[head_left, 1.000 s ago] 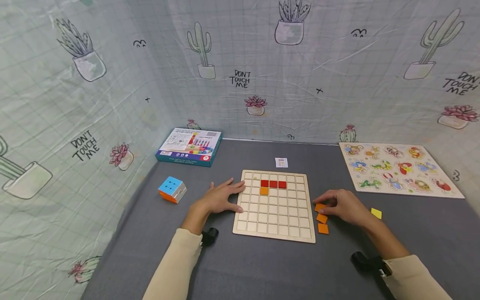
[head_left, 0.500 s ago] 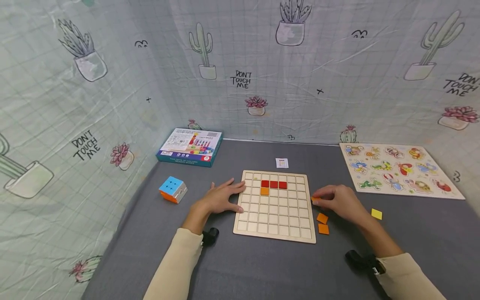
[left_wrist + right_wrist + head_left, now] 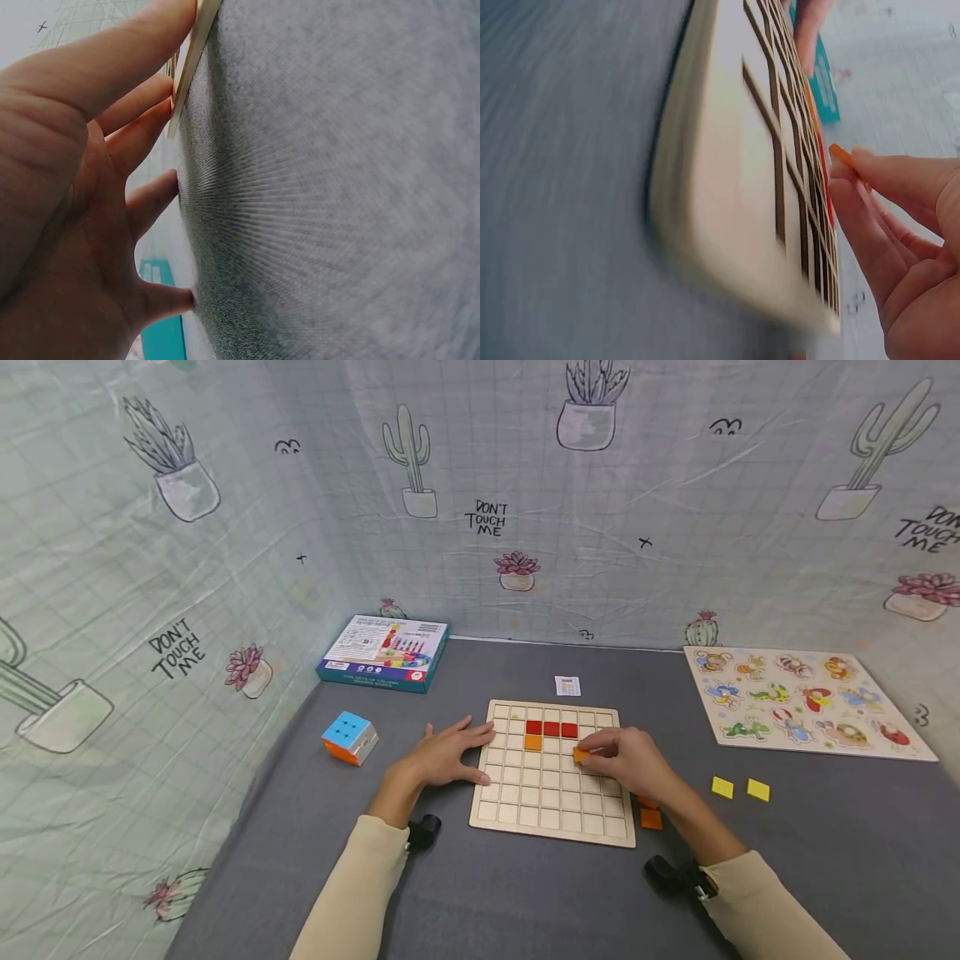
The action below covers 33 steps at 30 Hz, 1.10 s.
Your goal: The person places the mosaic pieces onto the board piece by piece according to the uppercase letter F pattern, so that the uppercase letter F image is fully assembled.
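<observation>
A wooden grid board (image 3: pixel 555 818) lies on the grey cloth. Three red square tiles (image 3: pixel 551 729) sit in a row near its far side, with one orange tile (image 3: pixel 532 742) below the leftmost. My left hand (image 3: pixel 444 755) rests at the board's left edge, fingers spread, thumb and fingertips on the rim; the left wrist view shows the other fingers (image 3: pixel 154 202) touching the cloth. Over the board's right half, my right hand (image 3: pixel 628 762) pinches another orange tile (image 3: pixel 841 155) between thumb and fingertips. Orange tiles (image 3: pixel 651 819) lie right of the board, partly hidden by that hand.
Two yellow tiles (image 3: pixel 722 787) lie farther right. An insect picture board (image 3: pixel 813 697) is at the back right, a small printed card (image 3: pixel 567 686) behind the grid board. At left are a puzzle cube (image 3: pixel 350 738) and a flat game box (image 3: pixel 384 653). Patterned cloth walls enclose the table.
My right hand has picked up an orange tile from beside the board and carried it left over the grid. A second yellow tile has come into sight. The left hand stays put.
</observation>
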Motion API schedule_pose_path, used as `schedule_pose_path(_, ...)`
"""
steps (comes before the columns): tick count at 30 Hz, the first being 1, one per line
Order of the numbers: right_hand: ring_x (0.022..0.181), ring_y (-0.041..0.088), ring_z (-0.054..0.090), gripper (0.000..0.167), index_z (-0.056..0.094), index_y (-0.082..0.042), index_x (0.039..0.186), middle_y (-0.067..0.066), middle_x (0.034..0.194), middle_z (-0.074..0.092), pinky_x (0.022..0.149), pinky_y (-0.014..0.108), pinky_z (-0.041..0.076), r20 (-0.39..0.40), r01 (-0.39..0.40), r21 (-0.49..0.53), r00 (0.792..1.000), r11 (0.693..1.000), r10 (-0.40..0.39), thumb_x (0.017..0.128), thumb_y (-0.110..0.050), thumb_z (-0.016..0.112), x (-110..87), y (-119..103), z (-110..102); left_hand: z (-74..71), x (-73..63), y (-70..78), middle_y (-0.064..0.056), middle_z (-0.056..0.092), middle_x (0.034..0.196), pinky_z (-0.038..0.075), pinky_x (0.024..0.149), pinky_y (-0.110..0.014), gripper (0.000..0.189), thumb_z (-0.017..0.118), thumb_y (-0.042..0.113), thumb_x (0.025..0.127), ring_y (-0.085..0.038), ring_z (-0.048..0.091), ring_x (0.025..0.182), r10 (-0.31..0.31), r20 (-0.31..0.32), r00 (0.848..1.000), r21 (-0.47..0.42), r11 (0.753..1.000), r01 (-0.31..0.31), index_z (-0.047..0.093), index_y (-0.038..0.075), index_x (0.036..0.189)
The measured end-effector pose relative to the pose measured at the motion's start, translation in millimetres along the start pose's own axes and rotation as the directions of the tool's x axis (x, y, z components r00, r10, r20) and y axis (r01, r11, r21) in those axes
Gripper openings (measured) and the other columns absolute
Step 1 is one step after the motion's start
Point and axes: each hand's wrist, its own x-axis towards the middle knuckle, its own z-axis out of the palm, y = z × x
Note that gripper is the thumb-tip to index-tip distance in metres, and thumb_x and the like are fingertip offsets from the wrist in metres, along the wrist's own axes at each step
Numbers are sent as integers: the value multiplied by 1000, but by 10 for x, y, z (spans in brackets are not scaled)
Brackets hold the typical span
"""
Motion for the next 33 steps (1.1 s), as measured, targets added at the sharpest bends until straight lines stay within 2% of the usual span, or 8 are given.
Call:
schedule_pose_path(4,92,18,73,22,81,-11,108,8,109,78,78,27,59,-2,19,-7,1000,1000,-19,88,-20,81,87,-131,151,3,11,0,9,31,169,0,119,-81,84,79,48,85,-29,13,163,-8,-6,1000,4,1000,8,41,26,157)
schedule_pose_path(9,93,20,74,20,82,-9,103,7,105,78,84,35,61,-14,97,-15,995,995,-98,84,-14,83,184,-264,301,-4,10,5,9,31,169,1,119,-80,84,79,49,85,-29,13,163,-18,-10,1000,9,1000,18,41,27,157)
schedule_pose_path(15,91,22,75,17,82,-7,98,9,101,79,81,35,62,-19,143,-8,990,990,-143,82,-11,85,263,-355,410,-5,2,13,10,31,169,0,121,-78,82,79,48,85,-27,13,163,-24,-1,1000,-4,1000,24,42,28,156)
schedule_pose_path(24,100,24,74,19,83,-9,100,8,104,80,88,41,61,-2,119,-60,993,991,-119,81,-13,85,301,-465,486,-7,10,-4,10,31,169,0,120,-79,83,79,48,85,-27,13,163,-22,-2,1000,1,1000,22,42,28,157)
schedule_pose_path(33,104,26,75,21,83,-9,100,7,104,81,92,43,60,-46,67,-94,996,993,-71,80,-11,86,265,-495,537,-12,3,-3,10,30,169,0,120,-79,83,78,49,86,-27,13,163,-19,6,1000,5,1000,19,41,28,157)
